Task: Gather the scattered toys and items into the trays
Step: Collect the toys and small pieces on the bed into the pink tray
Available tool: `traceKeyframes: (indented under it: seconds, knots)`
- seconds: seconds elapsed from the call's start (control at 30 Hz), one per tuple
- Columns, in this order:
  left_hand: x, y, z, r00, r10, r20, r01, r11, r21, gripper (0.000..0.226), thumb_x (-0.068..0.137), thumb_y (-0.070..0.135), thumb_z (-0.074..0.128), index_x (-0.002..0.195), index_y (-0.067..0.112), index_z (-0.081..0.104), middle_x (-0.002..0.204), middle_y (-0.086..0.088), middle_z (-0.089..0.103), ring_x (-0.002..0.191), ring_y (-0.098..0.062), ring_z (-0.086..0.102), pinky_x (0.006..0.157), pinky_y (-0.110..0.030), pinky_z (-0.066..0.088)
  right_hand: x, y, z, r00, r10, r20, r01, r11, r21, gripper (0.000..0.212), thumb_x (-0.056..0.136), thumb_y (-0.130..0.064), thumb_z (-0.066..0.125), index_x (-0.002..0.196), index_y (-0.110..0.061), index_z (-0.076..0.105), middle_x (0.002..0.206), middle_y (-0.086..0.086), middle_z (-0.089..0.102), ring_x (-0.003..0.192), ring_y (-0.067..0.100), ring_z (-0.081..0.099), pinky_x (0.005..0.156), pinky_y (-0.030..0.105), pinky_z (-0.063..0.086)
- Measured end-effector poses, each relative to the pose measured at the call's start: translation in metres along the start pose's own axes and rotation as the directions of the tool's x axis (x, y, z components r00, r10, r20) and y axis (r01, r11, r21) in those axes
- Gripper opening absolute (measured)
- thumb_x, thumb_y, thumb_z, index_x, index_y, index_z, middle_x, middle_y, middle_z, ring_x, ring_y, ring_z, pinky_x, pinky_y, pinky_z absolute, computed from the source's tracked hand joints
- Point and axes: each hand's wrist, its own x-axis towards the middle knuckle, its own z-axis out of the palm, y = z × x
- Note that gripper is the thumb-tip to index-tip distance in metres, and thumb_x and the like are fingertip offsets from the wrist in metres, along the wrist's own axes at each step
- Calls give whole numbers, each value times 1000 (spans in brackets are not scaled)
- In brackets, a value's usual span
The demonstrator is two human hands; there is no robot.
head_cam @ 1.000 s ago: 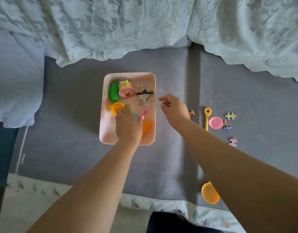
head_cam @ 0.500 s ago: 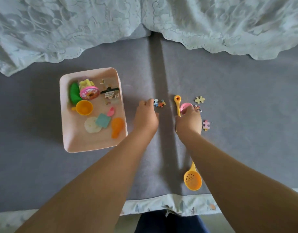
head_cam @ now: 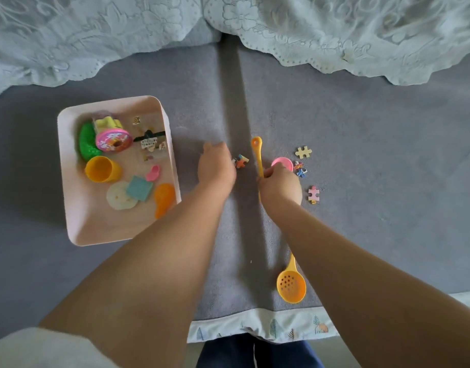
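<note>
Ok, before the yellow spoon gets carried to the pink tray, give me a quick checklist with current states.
1. Right hand grips yellow spoon: ok, fingers curl round its handle.
2. Spoon lifted off the grey mat: cannot tell.
3. Left hand free: cannot tell, fingers blurred, beside the colourful puzzle piece.
4. Pink tray has room: ok, bare floor at its near end.
5. Path to tray clear: not ok, left forearm lies between.
6. Loose items left: not ok, pink dish, yellow strainer and more puzzle pieces remain on the mat.
</note>
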Motion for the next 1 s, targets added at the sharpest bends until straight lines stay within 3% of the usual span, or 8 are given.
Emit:
traceKeyframes:
  seconds: [0.1, 0.23, 0.33, 0.43, 0.57, 0.7, 0.83, 1.0]
  knots:
    - [-14, -4, -11, 997, -20, -70, 6, 979, -205, 6, 87, 13, 59, 93, 12, 59, 98, -8, 64, 89, -28, 58, 67, -32, 42, -11, -16, -2, 997, -72, -9, 73, 995, 74, 15, 92, -28, 59, 104, -18, 59, 88, 2, 60, 88, 26, 62, 68, 31, 44]
    - [-41, -23, -46, 972, -85, -220, 4, 939, -343, 8, 90, 10, 55, 87, 16, 51, 84, 2, 57, 73, -15, 47, 53, -20, 25, -35, -54, 5, 969, -246, 35, 233, 948, 216, 19, 88, -29, 65, 101, -17, 60, 79, -6, 59, 75, 17, 60, 60, 27, 43]
    - [-60, -49, -73, 922, -208, -327, 19, 867, -498, 5, 92, 10, 55, 95, 13, 55, 86, 4, 57, 76, -12, 48, 60, -12, 29, -58, -87, 16, 943, -315, 104, 270, 911, 311, 18, 87, -30, 68, 97, -18, 59, 76, -8, 59, 68, 12, 57, 54, 25, 42]
    - [-71, -87, -87, 893, -294, -341, 80, 849, -522, 7, 90, 12, 55, 96, 14, 54, 92, 1, 62, 82, -17, 52, 71, -24, 35, -76, -110, 32, 917, -353, 186, 284, 905, 316, 14, 86, -29, 68, 94, -22, 58, 86, -2, 65, 76, 16, 62, 58, 26, 45]
    - [-73, -129, -91, 901, -322, -291, 171, 880, -443, 19, 87, 15, 59, 104, 18, 51, 105, -5, 59, 95, -23, 56, 82, -32, 42, -89, -116, 49, 915, -351, 197, 284, 909, 304, 18, 91, -21, 60, 109, -21, 58, 88, -1, 65, 84, 18, 65, 60, 26, 45]
    - [-74, -133, -83, 908, -266, -323, 124, 908, -399, 19, 87, 16, 59, 105, 15, 55, 108, -9, 60, 98, -27, 57, 83, -34, 46, -87, -95, 42, 938, -306, 166, 260, 933, 250, 21, 92, -18, 56, 113, -20, 55, 90, -1, 64, 78, 17, 61, 53, 23, 39]
    - [-81, -103, -70, 935, -134, -329, 4, 930, -368, 23, 87, 12, 57, 110, 12, 56, 107, -10, 60, 97, -27, 56, 80, -34, 43, -71, -66, 23, 962, -249, 112, 226, 957, 182, 24, 91, -15, 54, 114, -20, 58, 86, -2, 60, 72, 19, 58, 60, 26, 43]
    - [-92, -56, -49, 972, 67, -226, -141, 934, -329, 32, 88, 8, 56, 120, 14, 55, 113, -9, 57, 100, -23, 55, 81, -29, 41, -43, -29, -2, 984, -179, 6, 178, 979, 100, 30, 88, -12, 54, 117, -19, 57, 119, 9, 58, 86, 28, 60, 69, 28, 41]
